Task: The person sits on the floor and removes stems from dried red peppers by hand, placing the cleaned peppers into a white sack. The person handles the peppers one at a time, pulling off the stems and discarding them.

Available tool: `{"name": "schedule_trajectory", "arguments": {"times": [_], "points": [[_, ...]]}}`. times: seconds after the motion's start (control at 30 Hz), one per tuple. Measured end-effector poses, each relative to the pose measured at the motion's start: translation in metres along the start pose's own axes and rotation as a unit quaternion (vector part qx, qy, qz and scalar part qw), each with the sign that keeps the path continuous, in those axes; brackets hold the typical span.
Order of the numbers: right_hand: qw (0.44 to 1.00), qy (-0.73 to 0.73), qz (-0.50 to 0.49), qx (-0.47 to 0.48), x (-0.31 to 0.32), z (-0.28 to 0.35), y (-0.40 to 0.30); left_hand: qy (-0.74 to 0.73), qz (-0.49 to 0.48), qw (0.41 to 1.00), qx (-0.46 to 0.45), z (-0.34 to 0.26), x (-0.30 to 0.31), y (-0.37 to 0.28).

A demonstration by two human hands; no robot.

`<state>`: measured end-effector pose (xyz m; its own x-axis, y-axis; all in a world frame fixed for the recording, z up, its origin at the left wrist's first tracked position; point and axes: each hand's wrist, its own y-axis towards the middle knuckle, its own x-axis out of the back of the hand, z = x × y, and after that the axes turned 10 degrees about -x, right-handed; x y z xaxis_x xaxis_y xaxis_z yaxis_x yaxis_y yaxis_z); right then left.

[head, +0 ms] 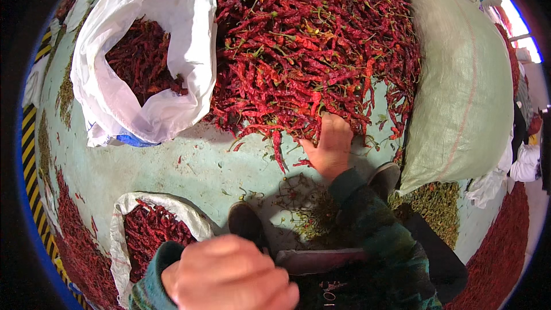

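Observation:
A large pile of dried red chili peppers [301,51] with green stems lies on the pale green floor before me. My right hand [331,146] reaches into the pile's near edge, thumb apart from the fingers. Its fingertips are hidden among the peppers, so whether it grips any is unclear. Loose peppers lie beside its thumb. My left hand [236,273] is blurred and close to the camera, fingers curled, its palm turned away. It is near an open woven sack [118,232] filled with red chilies [153,232]. Anything inside that hand is out of sight.
A white plastic sack [193,38] holding darker chilies [142,60] stands at left. A full pale green woven sack [460,86] bounds the pile at right. Stem scraps [310,211] lie between my shoes [245,221]. Yellow-black striped tape [30,150] runs along the left.

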<state>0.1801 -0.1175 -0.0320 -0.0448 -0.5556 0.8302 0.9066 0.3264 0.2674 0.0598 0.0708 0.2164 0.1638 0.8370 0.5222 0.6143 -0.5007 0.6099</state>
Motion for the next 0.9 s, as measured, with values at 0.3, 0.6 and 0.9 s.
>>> {"name": "schedule_trajectory", "arguments": {"times": [0.3,0.6,0.9], "points": [[0.984,-0.065,0.077,-0.148,-0.017,0.022,0.021,0.011,-0.071,0.982,0.174,0.025,-0.047,-0.048],[0.979,-0.104,0.103,-0.144,-0.022,0.01,0.045,-0.036,-0.096,0.965,0.243,0.026,-0.064,-0.055],[0.963,0.095,0.194,-0.16,0.022,0.015,0.042,-0.047,-0.119,0.956,0.266,0.024,-0.079,-0.07]]}}
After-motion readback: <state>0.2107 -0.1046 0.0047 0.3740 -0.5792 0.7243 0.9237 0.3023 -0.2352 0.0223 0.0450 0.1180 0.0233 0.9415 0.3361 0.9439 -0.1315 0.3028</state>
